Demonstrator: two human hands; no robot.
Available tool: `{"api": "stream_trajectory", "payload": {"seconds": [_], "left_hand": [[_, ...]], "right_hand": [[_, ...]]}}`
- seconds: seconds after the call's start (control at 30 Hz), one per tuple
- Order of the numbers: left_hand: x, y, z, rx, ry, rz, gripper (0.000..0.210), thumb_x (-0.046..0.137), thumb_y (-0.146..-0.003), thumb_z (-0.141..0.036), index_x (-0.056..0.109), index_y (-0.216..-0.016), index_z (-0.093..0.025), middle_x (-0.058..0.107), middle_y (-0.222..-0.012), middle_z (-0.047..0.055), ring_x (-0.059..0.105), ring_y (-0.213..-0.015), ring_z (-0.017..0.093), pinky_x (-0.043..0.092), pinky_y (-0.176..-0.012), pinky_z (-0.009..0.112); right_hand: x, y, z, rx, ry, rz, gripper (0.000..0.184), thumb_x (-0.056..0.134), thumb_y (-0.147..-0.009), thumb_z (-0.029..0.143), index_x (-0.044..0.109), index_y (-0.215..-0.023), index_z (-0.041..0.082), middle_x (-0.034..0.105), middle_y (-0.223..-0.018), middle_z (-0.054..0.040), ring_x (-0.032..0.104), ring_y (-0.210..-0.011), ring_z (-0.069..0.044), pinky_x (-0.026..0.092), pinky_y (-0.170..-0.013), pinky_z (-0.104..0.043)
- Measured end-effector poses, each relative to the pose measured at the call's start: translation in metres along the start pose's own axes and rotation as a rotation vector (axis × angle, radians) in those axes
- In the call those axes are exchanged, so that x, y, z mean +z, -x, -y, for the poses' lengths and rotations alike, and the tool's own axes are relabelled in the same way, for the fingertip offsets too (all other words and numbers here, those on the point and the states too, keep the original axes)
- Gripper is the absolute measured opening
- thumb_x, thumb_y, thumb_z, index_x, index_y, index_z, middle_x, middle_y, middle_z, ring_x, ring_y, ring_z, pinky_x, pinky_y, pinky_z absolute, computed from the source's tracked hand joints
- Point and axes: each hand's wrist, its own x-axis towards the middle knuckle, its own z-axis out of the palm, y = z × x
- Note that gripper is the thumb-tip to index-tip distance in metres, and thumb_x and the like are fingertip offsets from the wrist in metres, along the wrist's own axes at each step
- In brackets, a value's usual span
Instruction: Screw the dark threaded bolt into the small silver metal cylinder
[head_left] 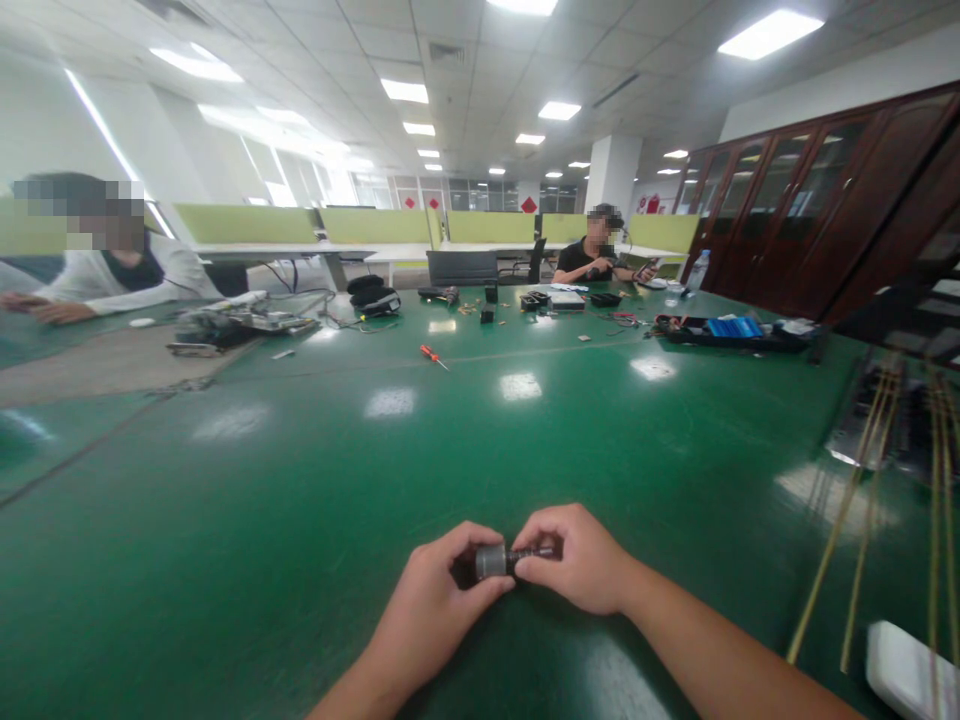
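Low in the head view, both hands meet over the green table [420, 470] around a small cylindrical part. My left hand [429, 600] grips its wider grey cylinder [491, 561] between thumb and fingers. On the other end, my right hand [581, 562] pinches the narrow dark shaft [521, 557], whose tip shows between thumb and fingers. The part lies roughly level, pointing left to right. Its exact kind cannot be made out, and the palms hide some of it.
An orange screwdriver [433, 357] lies farther off. Electronic parts [247, 322] are heaped at left, with a black tray [735, 335] at far right. Thin yellowish rods [840, 520] and a white case [911, 670] are at near right. Two people [142, 265] sit around the table.
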Motion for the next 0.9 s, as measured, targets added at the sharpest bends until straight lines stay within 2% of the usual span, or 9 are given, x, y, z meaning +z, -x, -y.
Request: {"api": "stream_trajectory", "payload": {"seconds": [0.9], "left_hand": [[-0.0005, 0.001, -0.0023, -0.013, -0.011, 0.003, 0.018, 0.07, -0.077, -0.024, 0.069, -0.095, -0.023, 0.07, -0.087, -0.001, 0.063, -0.082, 0.019, 0.044, -0.074, 0.026]], "right_hand": [[0.0005, -0.0005, -0.0022, 0.016, 0.011, -0.004, 0.009, 0.074, -0.069, 0.022, 0.073, -0.076, 0.016, 0.062, -0.061, 0.002, 0.049, -0.053, -0.01, 0.034, -0.052, -0.022]]}}
